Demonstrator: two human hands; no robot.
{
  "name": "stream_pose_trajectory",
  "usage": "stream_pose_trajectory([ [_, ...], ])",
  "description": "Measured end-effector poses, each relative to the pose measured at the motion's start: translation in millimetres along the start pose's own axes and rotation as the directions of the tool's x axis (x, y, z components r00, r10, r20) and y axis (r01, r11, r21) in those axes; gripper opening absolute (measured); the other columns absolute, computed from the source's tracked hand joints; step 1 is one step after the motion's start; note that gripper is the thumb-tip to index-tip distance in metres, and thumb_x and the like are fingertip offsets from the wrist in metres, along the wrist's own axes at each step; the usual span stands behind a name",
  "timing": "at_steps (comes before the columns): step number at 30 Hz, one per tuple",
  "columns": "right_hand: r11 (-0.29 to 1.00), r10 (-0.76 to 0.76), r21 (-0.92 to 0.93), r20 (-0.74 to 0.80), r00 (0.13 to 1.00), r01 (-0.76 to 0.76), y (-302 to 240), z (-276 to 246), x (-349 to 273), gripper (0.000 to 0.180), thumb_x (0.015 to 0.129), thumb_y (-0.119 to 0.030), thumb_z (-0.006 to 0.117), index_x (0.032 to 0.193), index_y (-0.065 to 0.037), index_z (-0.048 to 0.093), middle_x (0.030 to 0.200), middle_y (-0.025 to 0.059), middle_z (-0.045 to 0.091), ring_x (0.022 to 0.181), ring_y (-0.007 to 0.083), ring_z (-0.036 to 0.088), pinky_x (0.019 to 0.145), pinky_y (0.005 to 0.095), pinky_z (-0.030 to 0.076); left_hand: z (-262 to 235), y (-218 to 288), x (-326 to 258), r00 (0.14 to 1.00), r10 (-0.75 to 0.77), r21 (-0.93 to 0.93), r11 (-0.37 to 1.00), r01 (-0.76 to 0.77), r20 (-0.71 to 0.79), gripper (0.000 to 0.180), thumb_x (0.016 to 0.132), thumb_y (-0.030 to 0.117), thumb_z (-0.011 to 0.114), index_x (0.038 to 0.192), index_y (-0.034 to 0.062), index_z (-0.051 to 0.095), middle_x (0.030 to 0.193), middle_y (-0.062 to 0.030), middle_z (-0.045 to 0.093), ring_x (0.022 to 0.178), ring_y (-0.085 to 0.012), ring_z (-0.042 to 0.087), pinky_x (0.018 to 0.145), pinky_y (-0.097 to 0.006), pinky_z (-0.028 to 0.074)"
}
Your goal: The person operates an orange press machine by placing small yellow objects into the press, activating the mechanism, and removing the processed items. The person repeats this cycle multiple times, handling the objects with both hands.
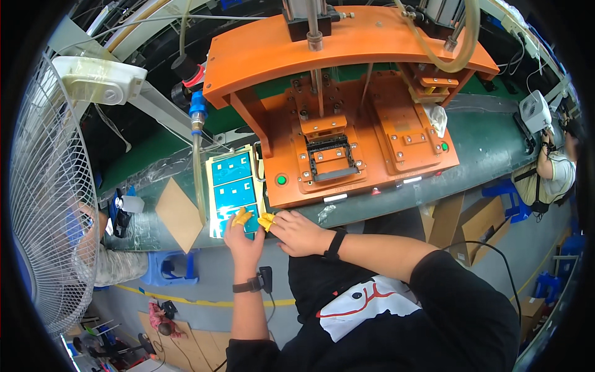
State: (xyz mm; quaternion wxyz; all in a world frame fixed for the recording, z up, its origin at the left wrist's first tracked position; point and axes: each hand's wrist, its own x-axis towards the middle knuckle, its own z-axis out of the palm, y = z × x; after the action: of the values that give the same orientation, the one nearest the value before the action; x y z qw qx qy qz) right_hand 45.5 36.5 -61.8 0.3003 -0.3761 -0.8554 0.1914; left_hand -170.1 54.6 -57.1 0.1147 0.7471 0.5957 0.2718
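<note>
Several blue film sheets [233, 193] with small white cut-outs lie on pale backing at the table's near edge, left of the orange press. Over the lowest part of them is my left hand [243, 240], its fingers bent together, with a yellow cover on a fingertip. My right hand [299, 233] meets it from the right, also wearing yellow finger covers, its fingertips pinched beside the sheets' edge. Whatever lies between the fingertips is too small to make out. In the orange press [365, 186], a black frame-shaped part [333, 157] sits on the left fixture.
A brown cardboard piece [179, 214] lies left of the sheets, near a clear hose [198, 177]. The press has two green buttons [282, 180]. A caged fan [56, 198] stands far left. Open cartons [480, 229] and blue stools [170, 268] are on the floor. Other people sit at both sides.
</note>
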Motion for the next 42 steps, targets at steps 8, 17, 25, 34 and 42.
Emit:
stream_pose_trajectory([
  [8, 1.0, 0.002, -0.018, -0.021, 1.0, -0.002, -2.1, -1.5, -0.7, 0.05, 0.08, -0.018, 0.078, 0.123, -0.001, 0.06, 0.124, 0.0167, 0.062, 0.124, 0.033, 0.055, 0.102, 0.0433, 0.044, -1.5, 13.5, -3.4, 0.999, 0.013, 0.092, 0.996, -0.01, -0.033, 0.05, 0.077, 0.017, 0.084, 0.123, 0.0047, 0.069, 0.138, -0.0148, 0.066, 0.141, -0.0409, 0.049, 0.113, -0.055, 0.036],
  [17, 0.993, -0.034, -0.109, 0.022, 0.999, 0.036, -1.3, -1.8, -2.6, 0.043, 0.081, -0.02, 0.077, 0.118, -0.005, 0.061, 0.119, 0.0101, 0.061, 0.121, 0.0292, 0.055, 0.098, 0.0415, 0.043, -39.6, -5.3, 30.1, 0.998, -0.015, -0.091, 0.996, 0.02, 0.057, 0.019, 0.086, 0.013, 0.08, 0.096, -0.0025, 0.075, 0.102, -0.0198, 0.078, 0.099, -0.0386, 0.074, 0.09, -0.045, 0.057],
  [25, 0.985, -0.066, -0.158, 0.028, 0.997, 0.069, -3.0, -1.6, -1.0, 0.041, 0.082, -0.023, 0.076, 0.117, -0.007, 0.062, 0.119, 0.0089, 0.059, 0.121, 0.0275, 0.052, 0.097, 0.0402, 0.042, -135.9, -115.5, 85.1, 0.945, -0.267, 0.097, 0.952, 0.289, -0.189, 0.027, 0.095, 0.021, 0.076, 0.102, -0.0052, 0.073, 0.095, -0.0199, 0.077, 0.086, -0.0321, 0.076, 0.079, -0.04, 0.057],
  [34, 0.963, -0.196, 0.142, -0.213, 0.957, 0.229, -38.5, -146.0, -30.6, 0.015, 0.088, -0.018, 0.075, 0.09, -0.008, 0.065, 0.094, 0.0077, 0.061, 0.09, 0.0281, 0.062, 0.081, 0.0416, 0.05, -201.6, -26.4, 10.0, 0.965, -0.255, -0.022, 0.967, 0.254, -0.053, 0.016, 0.094, 0.01, 0.074, 0.102, -0.0042, 0.073, 0.09, -0.0106, 0.075, 0.078, -0.0147, 0.066, 0.075, -0.032, 0.054],
  [42, 0.903, -0.11, -0.408, -0.522, 0.846, -0.134, -8.1, -238.4, -22.9, 0.017, 0.08, -0.019, 0.08, 0.086, -0.009, 0.067, 0.096, 0.0067, 0.064, 0.103, 0.028, 0.063, 0.099, 0.0463, 0.043, -159.9, 129.9, 2.1, 0.933, 0.159, -0.233, 0.969, -0.085, 0.323, 0.023, 0.083, 0.005, 0.081, 0.105, 0.0036, 0.077, 0.099, -0.0128, 0.078, 0.092, -0.0301, 0.074, 0.087, -0.037, 0.056],
])
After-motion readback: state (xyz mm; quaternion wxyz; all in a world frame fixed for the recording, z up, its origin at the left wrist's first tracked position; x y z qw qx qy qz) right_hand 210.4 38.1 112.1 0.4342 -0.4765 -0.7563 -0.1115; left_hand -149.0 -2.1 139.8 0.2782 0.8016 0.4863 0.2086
